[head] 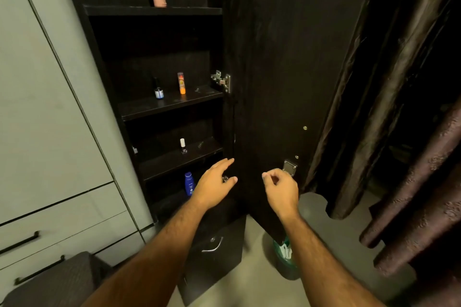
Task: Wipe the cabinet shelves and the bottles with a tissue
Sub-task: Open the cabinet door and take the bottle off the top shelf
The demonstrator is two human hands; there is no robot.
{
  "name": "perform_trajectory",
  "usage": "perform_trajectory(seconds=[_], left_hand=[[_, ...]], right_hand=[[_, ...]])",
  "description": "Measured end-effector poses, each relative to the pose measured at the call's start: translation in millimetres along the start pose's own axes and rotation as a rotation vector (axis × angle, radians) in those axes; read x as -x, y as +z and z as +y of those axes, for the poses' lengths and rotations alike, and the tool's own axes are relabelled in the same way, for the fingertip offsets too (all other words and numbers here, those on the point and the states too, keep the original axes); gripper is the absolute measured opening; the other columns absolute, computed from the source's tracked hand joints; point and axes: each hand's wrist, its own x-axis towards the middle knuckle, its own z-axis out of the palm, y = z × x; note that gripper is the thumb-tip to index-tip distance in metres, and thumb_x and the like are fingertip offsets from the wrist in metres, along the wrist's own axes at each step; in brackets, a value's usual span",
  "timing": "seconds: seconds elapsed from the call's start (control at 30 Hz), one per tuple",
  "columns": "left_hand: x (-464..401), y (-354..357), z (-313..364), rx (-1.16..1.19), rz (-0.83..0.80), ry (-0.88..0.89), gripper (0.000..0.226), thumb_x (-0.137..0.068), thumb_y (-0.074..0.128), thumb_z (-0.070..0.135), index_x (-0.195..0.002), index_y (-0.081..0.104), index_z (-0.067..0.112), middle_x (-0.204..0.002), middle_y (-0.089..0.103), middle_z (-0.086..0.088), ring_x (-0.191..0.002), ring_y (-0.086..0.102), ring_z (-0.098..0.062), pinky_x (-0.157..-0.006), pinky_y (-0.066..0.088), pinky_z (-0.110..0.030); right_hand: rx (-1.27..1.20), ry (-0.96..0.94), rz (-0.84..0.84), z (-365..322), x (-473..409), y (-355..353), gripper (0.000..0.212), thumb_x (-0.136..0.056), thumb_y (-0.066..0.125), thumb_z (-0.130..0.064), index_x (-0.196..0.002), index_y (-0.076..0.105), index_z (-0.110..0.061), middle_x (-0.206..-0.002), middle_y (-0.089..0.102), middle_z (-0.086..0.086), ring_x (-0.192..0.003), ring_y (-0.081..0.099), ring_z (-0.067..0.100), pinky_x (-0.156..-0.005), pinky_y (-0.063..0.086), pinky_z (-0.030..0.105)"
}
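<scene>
Both hands were empty, the left hand [214, 185] spread with straight fingers, the right hand [280, 188] loosely curled beside it, a blue bottle [189, 183] just left of the left hand, cabinet shelves [172, 103] with small bottles above.

Dim room: grey drawers [50, 219], brown curtain [411, 157], beige floor [262, 281].

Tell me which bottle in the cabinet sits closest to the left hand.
The blue bottle on the lowest shelf, just beside the left hand. The other bottles stand on higher shelves, farther from it.
</scene>
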Motion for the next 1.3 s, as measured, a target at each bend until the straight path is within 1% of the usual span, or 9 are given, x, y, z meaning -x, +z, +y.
perform_trajectory(seconds=[0.1,0.37,0.5,0.7,0.87,1.03,1.13,1.23,1.3], left_hand=[[3,-15,-12,-0.010,0.021,-0.025,0.058,-0.092,0.062,0.029,-0.146,0.038,0.031,-0.154,0.034,0.006,-0.140,0.032,-0.010,-0.112,0.037,-0.038],[-9,-62,-51,-0.060,0.111,-0.053,0.059,-0.093,0.061,0.030,-0.147,0.037,0.028,-0.154,0.035,0.003,-0.142,0.030,-0.012,-0.114,0.025,-0.028],[-25,-90,-68,-0.038,0.132,-0.062,0.061,-0.092,0.062,0.030,-0.147,0.036,0.029,-0.155,0.033,0.003,-0.142,0.030,-0.012,-0.116,0.029,-0.038],[-56,-143,-69,-0.110,0.223,-0.034,0.065,-0.093,0.061,0.032,-0.149,0.030,0.032,-0.160,0.021,0.006,-0.145,0.022,-0.015,-0.117,0.028,-0.040],[-89,-193,-47,-0.185,0.308,0.057,0.065,-0.093,0.060,0.033,-0.150,0.029,0.031,-0.160,0.021,0.006,-0.145,0.023,-0.014,-0.117,0.026,-0.035],[-123,-232,-14,-0.239,0.413,0.145,0.064,-0.093,0.060,0.033,-0.149,0.030,0.032,-0.159,0.022,0.008,-0.143,0.026,-0.011,-0.113,0.027,-0.029],[-144,-257,13,-0.274,0.423,0.168,0.062,-0.093,0.060,0.033,-0.148,0.032,0.035,-0.158,0.024,0.011,-0.142,0.026,-0.007,-0.107,0.026,-0.021],[-159,-280,46,-0.256,0.513,0.272,0.054,-0.093,0.061,0.031,-0.143,0.042,0.033,-0.151,0.037,0.011,-0.137,0.034,-0.004,-0.112,0.034,-0.030],[-166,-290,68,-0.257,0.630,0.391,0.047,-0.092,0.062,0.026,-0.137,0.051,0.027,-0.139,0.049,0.010,-0.126,0.046,-0.002,-0.105,0.043,-0.030]], right_hand=[[-0.024,-0.003,-0.055,-11,1,17,0.015,-0.093,0.060,-0.033,-0.081,0.064,-0.025,-0.085,0.059,-0.008,-0.077,0.058,0.006,-0.067,0.047,0.024],[-0.043,-0.085,-0.157,-53,-16,68,0.008,-0.092,0.061,-0.031,-0.090,0.067,-0.027,-0.092,0.060,-0.012,-0.081,0.059,0.004,-0.072,0.053,0.026],[-0.002,-0.171,-0.170,-80,-32,92,0.011,-0.092,0.061,-0.033,-0.099,0.067,-0.027,-0.096,0.060,-0.012,-0.086,0.060,0.006,-0.075,0.053,0.026],[0.100,-0.339,-0.139,-139,-74,112,0.020,-0.091,0.062,-0.037,-0.107,0.067,-0.027,-0.104,0.060,-0.011,-0.093,0.058,0.005,-0.079,0.052,0.026],[0.092,-0.492,-0.089,-195,-123,115,0.023,-0.091,0.061,-0.038,-0.108,0.067,-0.025,-0.107,0.062,-0.009,-0.094,0.059,0.008,-0.077,0.050,0.025],[0.003,-0.624,-0.036,-240,-172,114,0.023,-0.091,0.061,-0.036,-0.108,0.068,-0.022,-0.107,0.063,-0.005,-0.097,0.061,0.012,-0.080,0.054,0.033],[-0.018,-0.722,0.000,-272,-203,105,0.024,-0.091,0.061,-0.036,-0.109,0.067,-0.023,-0.108,0.063,-0.005,-0.099,0.060,0.011,-0.083,0.054,0.034],[-0.093,-0.803,0.057,-310,-237,86,0.022,-0.090,0.062,-0.035,-0.106,0.068,-0.022,-0.106,0.064,-0.006,-0.098,0.060,0.010,-0.083,0.053,0.030],[-0.211,-0.863,0.122,-331,-254,70,0.018,-0.090,0.062,-0.032,-0.100,0.069,-0.020,-0.101,0.065,-0.006,-0.093,0.061,0.010,-0.079,0.052,0.029]])
